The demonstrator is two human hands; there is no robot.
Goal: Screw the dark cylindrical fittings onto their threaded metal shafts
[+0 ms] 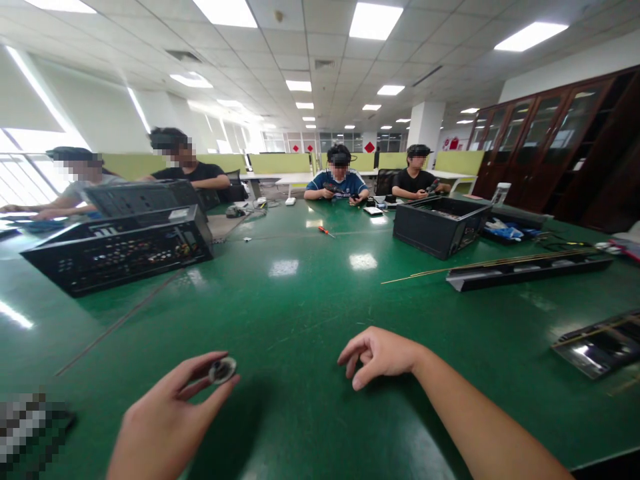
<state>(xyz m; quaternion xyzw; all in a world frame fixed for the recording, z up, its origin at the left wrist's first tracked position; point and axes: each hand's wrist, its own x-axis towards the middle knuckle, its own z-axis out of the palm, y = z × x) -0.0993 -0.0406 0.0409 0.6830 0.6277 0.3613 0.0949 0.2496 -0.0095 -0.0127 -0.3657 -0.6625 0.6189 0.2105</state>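
Note:
Low on the left, my left hand (170,407) pinches a small round piece (223,371) with a pale rim and a dark middle, between thumb and fingertips. Its exact kind is too small to make out. My right hand (383,357) hovers over the green table (300,313), palm down, with its fingers loosely curled and the thumb apart. I see nothing between those fingers. The two hands are apart, with bare tabletop between them.
Black computer cases (125,250) stand at the left, with another case (440,223) at the back right. A long black metal channel (530,269) and thin brass-coloured rods lie right. A red screwdriver (325,231) lies mid-table. Several people sit around the far side.

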